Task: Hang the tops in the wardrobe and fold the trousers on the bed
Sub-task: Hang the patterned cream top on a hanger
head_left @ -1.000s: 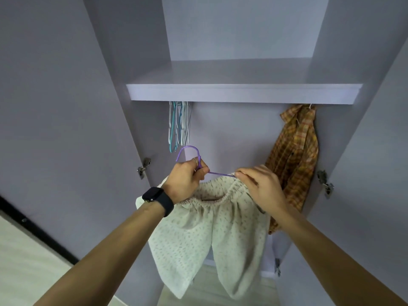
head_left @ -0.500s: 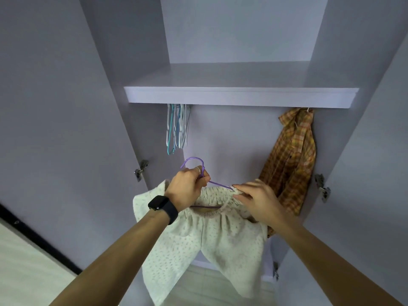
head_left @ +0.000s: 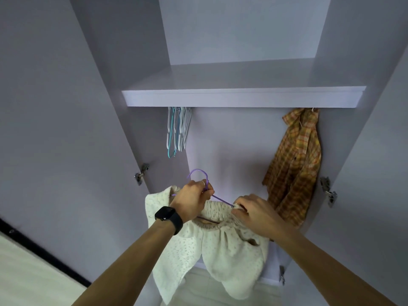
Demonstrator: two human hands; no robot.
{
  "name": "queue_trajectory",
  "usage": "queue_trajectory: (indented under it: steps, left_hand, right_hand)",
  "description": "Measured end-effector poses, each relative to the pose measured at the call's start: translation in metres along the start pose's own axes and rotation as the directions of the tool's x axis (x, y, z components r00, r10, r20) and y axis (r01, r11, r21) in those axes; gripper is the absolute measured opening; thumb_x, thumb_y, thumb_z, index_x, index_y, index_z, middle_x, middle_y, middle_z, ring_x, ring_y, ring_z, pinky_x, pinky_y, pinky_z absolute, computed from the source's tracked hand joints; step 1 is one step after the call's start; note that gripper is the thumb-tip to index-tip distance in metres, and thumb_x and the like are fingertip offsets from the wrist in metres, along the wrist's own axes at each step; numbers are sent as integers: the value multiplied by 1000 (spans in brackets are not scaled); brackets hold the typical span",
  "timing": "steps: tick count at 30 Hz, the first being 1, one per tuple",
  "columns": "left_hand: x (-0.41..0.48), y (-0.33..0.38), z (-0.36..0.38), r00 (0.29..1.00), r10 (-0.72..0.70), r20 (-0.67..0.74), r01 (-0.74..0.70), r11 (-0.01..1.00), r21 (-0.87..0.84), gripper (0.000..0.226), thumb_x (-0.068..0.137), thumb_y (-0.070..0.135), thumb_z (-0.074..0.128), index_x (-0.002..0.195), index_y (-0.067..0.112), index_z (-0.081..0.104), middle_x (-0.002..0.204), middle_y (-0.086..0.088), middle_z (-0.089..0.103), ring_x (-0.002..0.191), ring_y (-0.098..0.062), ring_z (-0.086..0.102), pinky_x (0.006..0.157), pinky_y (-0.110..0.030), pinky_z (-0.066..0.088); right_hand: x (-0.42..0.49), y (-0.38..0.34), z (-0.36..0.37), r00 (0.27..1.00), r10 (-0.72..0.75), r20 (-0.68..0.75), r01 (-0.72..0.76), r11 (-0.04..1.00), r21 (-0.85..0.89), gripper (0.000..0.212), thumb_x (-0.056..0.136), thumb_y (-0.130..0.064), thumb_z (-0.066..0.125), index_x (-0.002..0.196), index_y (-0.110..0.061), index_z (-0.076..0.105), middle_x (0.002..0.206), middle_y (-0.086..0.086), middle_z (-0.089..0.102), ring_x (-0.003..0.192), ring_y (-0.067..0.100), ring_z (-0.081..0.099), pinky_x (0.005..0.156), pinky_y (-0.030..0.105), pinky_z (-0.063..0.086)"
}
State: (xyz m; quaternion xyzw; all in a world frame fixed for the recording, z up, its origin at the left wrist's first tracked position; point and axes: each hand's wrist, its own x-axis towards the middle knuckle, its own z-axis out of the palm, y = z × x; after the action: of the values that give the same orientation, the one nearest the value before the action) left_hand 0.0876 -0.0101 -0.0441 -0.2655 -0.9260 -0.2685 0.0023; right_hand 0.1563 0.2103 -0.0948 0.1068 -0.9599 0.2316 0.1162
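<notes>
Black smartwatch; thin ring on left grip

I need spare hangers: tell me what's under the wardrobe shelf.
Under the shelf, empty hangers hang at the left and a plaid shirt at the right. What they hang from is hidden by the shelf's edge.

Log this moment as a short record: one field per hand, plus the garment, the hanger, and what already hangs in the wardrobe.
left hand: wears a black smartwatch; grips the purple hanger at the base of its hook
right hand: pinches the cream top by its gathered neckline, at the hanger's arm
cream top: hangs from the hanger and the hands, below the shelf; not yet hung
already hung: orange plaid shirt, right side
spare hangers: pale bunch under the shelf, left side
</notes>
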Motion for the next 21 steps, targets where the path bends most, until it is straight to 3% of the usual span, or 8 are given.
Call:
queue_trajectory:
  steps: [3, 6, 9, 12, 15, 21]
  left_hand:
    - [13, -4, 1, 998, -34, -49, 33, 999, -11, 14, 102, 32, 52, 99, 21, 60, 92, 2, 68, 84, -16, 63, 70, -23, 42]
    - [21, -12, 5, 995, -56, -82, 50, 996, -77, 25, 100, 34, 55, 119, 18, 61, 112, 2, 70, 104, -14, 65, 88, -29, 50]
    - [29, -27, 9, 1000, -27, 1, 27, 1000, 4, 39, 99, 30, 55, 137, 22, 52, 134, 2, 61, 124, -17, 56, 103, -36, 47]
    - [44, -45, 8, 997, 37, 72, -42, 996, 76, 41, 97, 27, 54, 138, 26, 53, 133, 1, 58, 124, -22, 53, 102, -41, 47]
    - [64, -55, 0, 983, 175, 63, -181, 977, 113, 38, 96, 27, 56, 134, 23, 58, 138, 1, 55, 126, -24, 52, 104, -41, 45]
    - [124, -36, -34, 915, 403, -10, -371, 853, 368, 59, 100, 37, 44, 156, 28, 27, 167, 1, 9, 152, -23, 9, 122, -49, 11]
  right_hand:
    - [2, 3, 11, 991, 23, -130, -17, 999, 44, 17, 102, -26, 55, 97, -11, 60, 97, -2, 60, 90, 14, 44, 75, 21, 26]
    - [9, 0, 16, 971, 125, -206, -111, 991, 77, 16, 103, -22, 53, 101, -7, 59, 101, 2, 56, 95, 16, 40, 78, 22, 24]
    - [16, 1, 12, 958, 207, -200, -208, 978, 17, 18, 103, -19, 52, 99, -3, 58, 101, 14, 59, 98, 30, 49, 83, 34, 31]
    - [18, 0, 6, 926, 322, -197, -331, 944, -15, 27, 106, -22, 44, 101, 1, 58, 103, 20, 59, 101, 36, 52, 85, 43, 36]
    - [23, -6, 0, 869, 463, -178, -479, 875, -64, 39, 107, -33, 32, 114, -2, 55, 115, 17, 56, 108, 33, 49, 85, 41, 36]
    - [49, -13, -19, 726, 639, -255, -675, 733, -85, 28, 105, -28, 42, 116, -5, 52, 118, 15, 58, 110, 33, 50, 81, 37, 40]
